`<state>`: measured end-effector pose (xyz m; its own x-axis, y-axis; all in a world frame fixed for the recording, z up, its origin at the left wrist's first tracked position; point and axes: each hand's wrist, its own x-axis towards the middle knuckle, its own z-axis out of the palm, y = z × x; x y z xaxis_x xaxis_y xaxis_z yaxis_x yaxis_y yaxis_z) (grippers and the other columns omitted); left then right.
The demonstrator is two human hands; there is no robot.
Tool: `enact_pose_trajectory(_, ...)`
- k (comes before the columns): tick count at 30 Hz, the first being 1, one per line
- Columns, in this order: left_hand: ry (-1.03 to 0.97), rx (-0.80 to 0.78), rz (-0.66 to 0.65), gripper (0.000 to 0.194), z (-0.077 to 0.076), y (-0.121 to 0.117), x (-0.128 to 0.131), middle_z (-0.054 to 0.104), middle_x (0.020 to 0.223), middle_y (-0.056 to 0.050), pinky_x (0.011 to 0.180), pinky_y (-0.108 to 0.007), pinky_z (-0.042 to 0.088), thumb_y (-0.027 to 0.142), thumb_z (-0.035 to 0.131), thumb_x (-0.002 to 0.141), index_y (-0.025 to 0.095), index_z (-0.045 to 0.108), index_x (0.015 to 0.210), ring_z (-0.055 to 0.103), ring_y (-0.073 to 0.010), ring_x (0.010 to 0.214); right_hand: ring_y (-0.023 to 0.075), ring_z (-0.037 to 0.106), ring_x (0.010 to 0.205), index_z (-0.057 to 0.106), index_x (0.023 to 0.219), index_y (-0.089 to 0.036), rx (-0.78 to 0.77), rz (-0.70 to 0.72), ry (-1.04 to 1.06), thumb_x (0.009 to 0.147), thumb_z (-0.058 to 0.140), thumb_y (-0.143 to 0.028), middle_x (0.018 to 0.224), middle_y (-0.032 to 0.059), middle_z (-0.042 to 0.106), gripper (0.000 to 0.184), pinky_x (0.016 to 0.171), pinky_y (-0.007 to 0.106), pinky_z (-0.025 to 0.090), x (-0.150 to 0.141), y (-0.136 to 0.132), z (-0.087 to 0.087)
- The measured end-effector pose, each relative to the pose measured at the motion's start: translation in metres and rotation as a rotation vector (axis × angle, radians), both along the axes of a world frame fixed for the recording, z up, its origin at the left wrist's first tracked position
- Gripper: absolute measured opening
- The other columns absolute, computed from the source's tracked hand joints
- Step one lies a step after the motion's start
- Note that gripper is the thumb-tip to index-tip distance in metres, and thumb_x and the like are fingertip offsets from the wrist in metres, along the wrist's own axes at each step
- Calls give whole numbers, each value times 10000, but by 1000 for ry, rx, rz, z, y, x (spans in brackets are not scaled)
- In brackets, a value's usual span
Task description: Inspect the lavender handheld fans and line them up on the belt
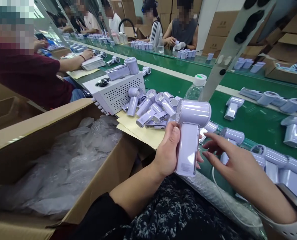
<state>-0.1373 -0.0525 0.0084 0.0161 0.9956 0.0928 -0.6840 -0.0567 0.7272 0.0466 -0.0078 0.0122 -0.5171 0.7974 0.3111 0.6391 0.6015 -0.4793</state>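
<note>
My left hand [168,149] is wrapped round the handle of a lilac handheld fan [189,133], holding it upright with its round head on top. My right hand [232,165] hovers just right of the fan with fingers stretched out and apart, holding nothing, its fingertips close to the handle. Behind the held fan lies a heap of the same lilac fans [153,108] on yellow paper sheets [138,130]. More fans [275,160] lie under and beyond my right hand on the green conveyor belt [253,123].
An open cardboard box [108,173] with clear plastic bags [71,163] sits at my left. A white vented metal box [118,91] and a water bottle [197,87] stand behind the heap. A slanted grey post [228,50] rises from the belt. Other people work along both sides.
</note>
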Motion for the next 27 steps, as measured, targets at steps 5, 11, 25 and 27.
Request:
enact_pose_trajectory(5,97,-20,-12,423,4,8,22,728,926,0,500,-266,538,650,545,956,259,394,1013,693,-157,566,213,738,710,739,1168,-252,-183,-65,202,940,655,-361,902,33,788,266,579,302,569,22,-24,10)
enact_pose_trajectory(11,462,-74,-11,443,-13,10,85,691,999,-31,821,-310,526,657,580,938,244,537,1091,662,-198,904,236,743,1043,606,1309,-254,-634,-35,876,941,671,-595,1182,100,754,505,908,382,623,51,-49,-10)
enact_pose_trajectory(25,264,151,-939,520,-11,27,173,591,1508,-76,1120,-340,447,437,561,1029,258,491,1511,547,-266,1384,147,754,1029,694,1295,-282,-695,-222,1259,907,817,-264,1188,42,774,407,910,219,609,163,-100,4)
enact_pose_trajectory(27,234,164,-939,488,-9,29,179,583,1522,-62,1125,-330,443,419,572,1028,278,526,1493,552,-259,1384,137,766,991,717,1273,-291,-697,-217,1297,864,857,-253,1150,31,790,433,880,186,613,168,-100,6)
